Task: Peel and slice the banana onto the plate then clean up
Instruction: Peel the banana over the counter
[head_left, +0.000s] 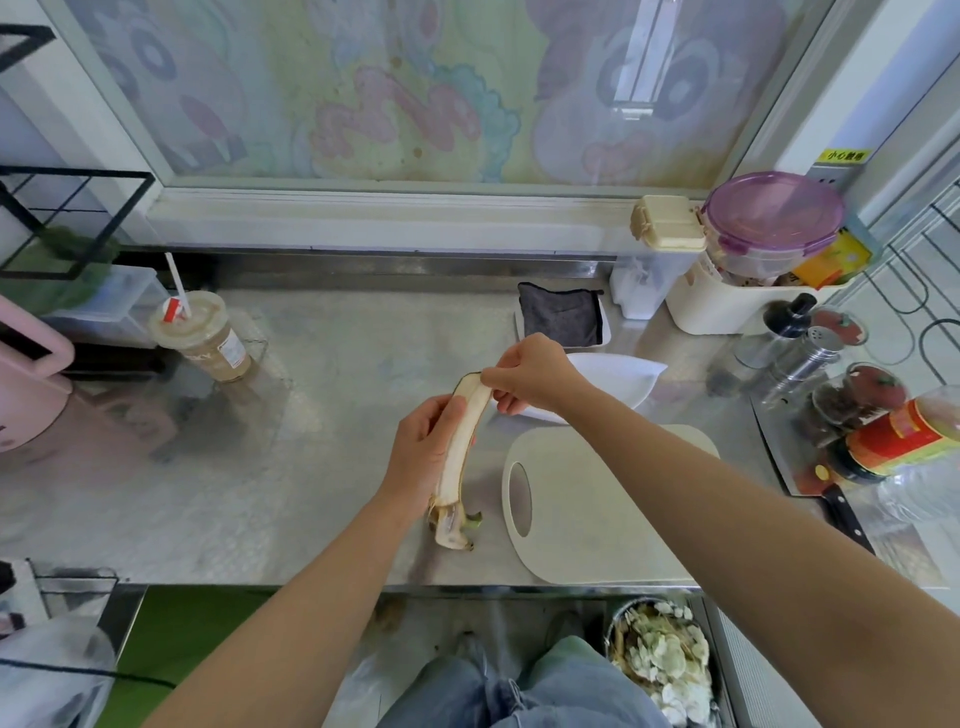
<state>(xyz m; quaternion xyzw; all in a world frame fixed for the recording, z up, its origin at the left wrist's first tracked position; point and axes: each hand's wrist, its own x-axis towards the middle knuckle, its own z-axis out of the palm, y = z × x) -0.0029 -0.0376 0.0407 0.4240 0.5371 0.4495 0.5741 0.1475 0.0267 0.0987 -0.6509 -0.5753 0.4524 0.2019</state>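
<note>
Now your left hand (421, 457) has its grip closed round the banana (462, 447), fingers wrapped on its 9 o'clock side, holding it nearly upright above the counter (311, 467). Your right hand (535, 374) has its grip pinched on the banana's top end, at 12 o'clock, thumb and fingertips together on the tip. A long pale face of the banana is turned toward you; you cannot tell from this view whether that is flesh or the inside of the skin. Loose peel (452, 530) hangs from the bottom end at 6 o'clock, with the green stem beside it.

From the banana, the white plate (618, 379) lies at 2 o'clock, partly hidden behind your right hand. The board (597, 509) lies flat at 4 o'clock, just beside the hanging peel, under your right forearm. The knife (844, 512) rests at the board's 3 o'clock, its black handle toward you and its blade running under a jar (893, 441) with a red label. A grey cloth (561, 314) sits at 1 o'clock, beyond the plate. A lidded cup (200, 338) with a straw stands at 10 o'clock, well apart. Below the counter edge, at 5 o'clock, a bin (665, 670) holds pale scraps.
</note>
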